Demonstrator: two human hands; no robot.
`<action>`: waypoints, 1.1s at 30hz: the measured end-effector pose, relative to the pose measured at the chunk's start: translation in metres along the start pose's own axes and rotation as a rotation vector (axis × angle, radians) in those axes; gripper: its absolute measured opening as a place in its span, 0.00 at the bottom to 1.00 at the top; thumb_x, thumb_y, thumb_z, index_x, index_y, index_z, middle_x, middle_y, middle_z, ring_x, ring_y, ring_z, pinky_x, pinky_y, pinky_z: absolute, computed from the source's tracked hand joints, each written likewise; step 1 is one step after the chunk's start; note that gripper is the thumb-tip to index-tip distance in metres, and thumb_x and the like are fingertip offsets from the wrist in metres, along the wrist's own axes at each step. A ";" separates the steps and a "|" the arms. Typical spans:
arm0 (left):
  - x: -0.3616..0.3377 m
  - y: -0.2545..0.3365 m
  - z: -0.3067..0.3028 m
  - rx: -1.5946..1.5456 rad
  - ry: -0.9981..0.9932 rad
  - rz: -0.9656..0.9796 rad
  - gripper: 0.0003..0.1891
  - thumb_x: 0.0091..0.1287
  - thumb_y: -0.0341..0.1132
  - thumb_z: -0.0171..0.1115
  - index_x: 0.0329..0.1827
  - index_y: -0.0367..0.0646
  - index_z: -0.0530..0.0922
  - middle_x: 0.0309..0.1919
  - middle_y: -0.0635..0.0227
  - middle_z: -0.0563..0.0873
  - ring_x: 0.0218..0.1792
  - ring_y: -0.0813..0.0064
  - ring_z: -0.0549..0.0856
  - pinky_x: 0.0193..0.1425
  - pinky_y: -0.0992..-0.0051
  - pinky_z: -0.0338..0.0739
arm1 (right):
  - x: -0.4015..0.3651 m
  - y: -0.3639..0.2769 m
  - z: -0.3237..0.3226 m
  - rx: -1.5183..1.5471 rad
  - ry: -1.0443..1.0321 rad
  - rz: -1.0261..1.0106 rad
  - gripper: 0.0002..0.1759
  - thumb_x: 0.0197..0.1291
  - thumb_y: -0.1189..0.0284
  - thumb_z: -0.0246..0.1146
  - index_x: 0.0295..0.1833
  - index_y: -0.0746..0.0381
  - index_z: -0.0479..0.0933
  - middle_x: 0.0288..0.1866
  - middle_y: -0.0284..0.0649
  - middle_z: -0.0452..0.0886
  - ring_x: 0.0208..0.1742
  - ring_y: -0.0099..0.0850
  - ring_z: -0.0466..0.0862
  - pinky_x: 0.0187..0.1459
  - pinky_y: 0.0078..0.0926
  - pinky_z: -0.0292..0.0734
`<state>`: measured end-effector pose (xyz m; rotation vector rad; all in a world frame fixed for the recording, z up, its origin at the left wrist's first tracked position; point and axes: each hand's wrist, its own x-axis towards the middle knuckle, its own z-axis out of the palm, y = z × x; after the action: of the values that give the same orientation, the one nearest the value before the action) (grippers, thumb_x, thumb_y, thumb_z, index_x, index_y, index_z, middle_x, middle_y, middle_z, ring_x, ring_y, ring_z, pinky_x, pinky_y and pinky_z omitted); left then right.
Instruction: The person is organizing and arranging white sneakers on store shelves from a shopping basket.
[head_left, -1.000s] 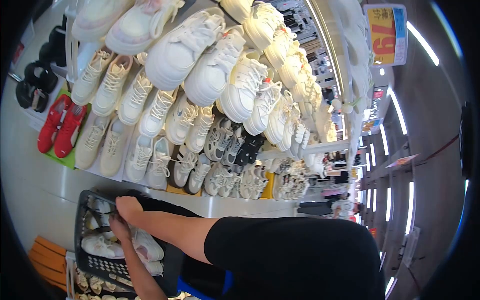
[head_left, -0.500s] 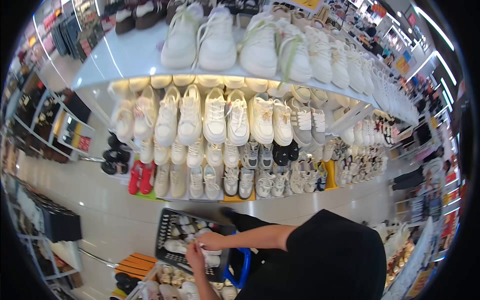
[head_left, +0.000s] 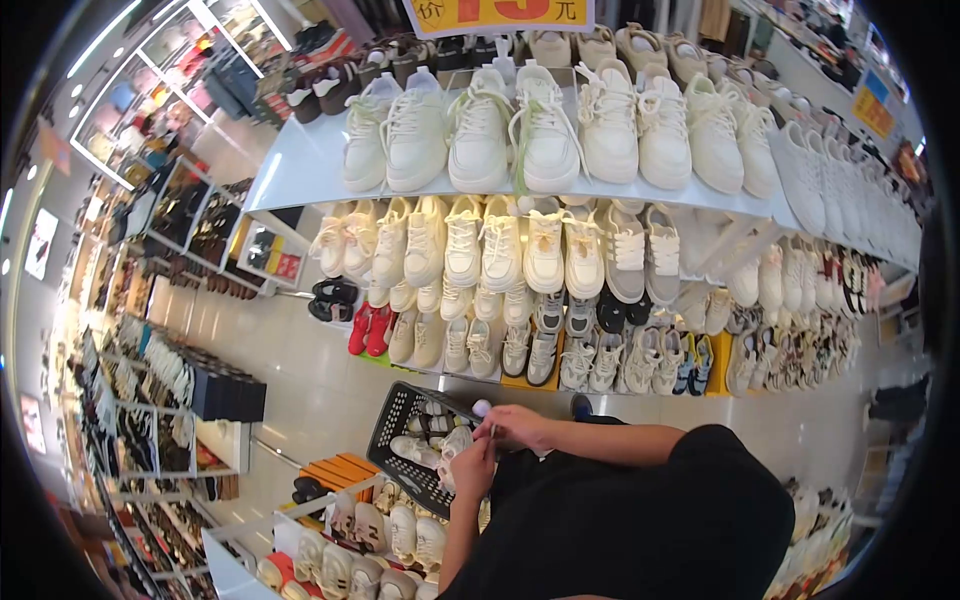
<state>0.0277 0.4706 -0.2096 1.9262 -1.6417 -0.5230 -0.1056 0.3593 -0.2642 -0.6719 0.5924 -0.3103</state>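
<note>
My right hand [head_left: 514, 426] and my left hand [head_left: 473, 466] meet over the near side of a dark grey perforated shopping basket [head_left: 388, 425]. Both are closed, fingertips together. What they pinch is too small to make out. Just left of my left hand is a whitish shoe with pinkish parts [head_left: 455, 446]; whether I touch it cannot be told. A pale purple fluffy ball [head_left: 482, 408] shows beside my right fingertips. Inside the basket lie a white shoe [head_left: 414, 452] and several other shoes, partly covered by my hands.
Ahead stands a tiered display rack [head_left: 300, 180] full of mostly white sneakers, with red shoes [head_left: 372, 330] low down. A yellow price sign [head_left: 500, 15] tops it. An orange slatted stool [head_left: 345, 472] and another shoe rack [head_left: 235, 560] are at lower left.
The view has shifted, so the rack and basket appear further right. My hands have moved towards the basket's near edge. The pinkish-white shoe and purple ball now show beside them.
</note>
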 end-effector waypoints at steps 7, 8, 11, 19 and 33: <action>0.039 0.070 -0.007 -0.038 0.062 0.147 0.06 0.73 0.35 0.64 0.44 0.45 0.87 0.33 0.55 0.89 0.34 0.54 0.89 0.37 0.62 0.83 | -0.109 -0.137 -0.060 0.218 0.181 -0.491 0.13 0.80 0.65 0.54 0.39 0.58 0.72 0.25 0.29 0.67 0.29 0.27 0.76 0.49 0.39 0.84; 0.040 0.070 -0.013 -0.050 0.061 0.130 0.05 0.72 0.34 0.65 0.44 0.45 0.87 0.34 0.56 0.89 0.34 0.54 0.90 0.38 0.63 0.83 | -0.127 -0.160 -0.064 0.203 0.246 -0.552 0.13 0.79 0.65 0.54 0.38 0.58 0.72 0.24 0.28 0.65 0.28 0.26 0.73 0.46 0.38 0.83; 0.046 0.075 -0.044 -0.078 0.057 0.084 0.05 0.69 0.28 0.68 0.44 0.43 0.88 0.35 0.56 0.90 0.36 0.57 0.91 0.40 0.64 0.85 | -0.171 -0.209 -0.092 0.172 0.253 -0.766 0.15 0.82 0.64 0.51 0.39 0.58 0.70 0.24 0.28 0.63 0.26 0.24 0.67 0.40 0.33 0.79; 0.077 0.131 -0.138 0.008 0.035 0.241 0.03 0.67 0.27 0.70 0.41 0.38 0.86 0.30 0.58 0.87 0.31 0.57 0.88 0.37 0.65 0.82 | -0.232 -0.272 -0.085 -0.065 0.234 -0.946 0.17 0.85 0.63 0.46 0.40 0.59 0.68 0.21 0.27 0.58 0.23 0.23 0.61 0.33 0.30 0.72; 0.206 0.077 -0.248 -0.188 -0.091 0.580 0.04 0.63 0.24 0.71 0.37 0.39 0.84 0.28 0.64 0.82 0.30 0.62 0.82 0.34 0.67 0.75 | -0.245 -0.296 0.001 -0.188 0.488 -1.198 0.17 0.86 0.62 0.46 0.41 0.58 0.68 0.21 0.25 0.55 0.22 0.21 0.57 0.29 0.25 0.61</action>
<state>0.1579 0.2988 0.0419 1.2245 -2.0163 -0.5041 -0.3237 0.2497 0.0326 -1.0968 0.6237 -1.5832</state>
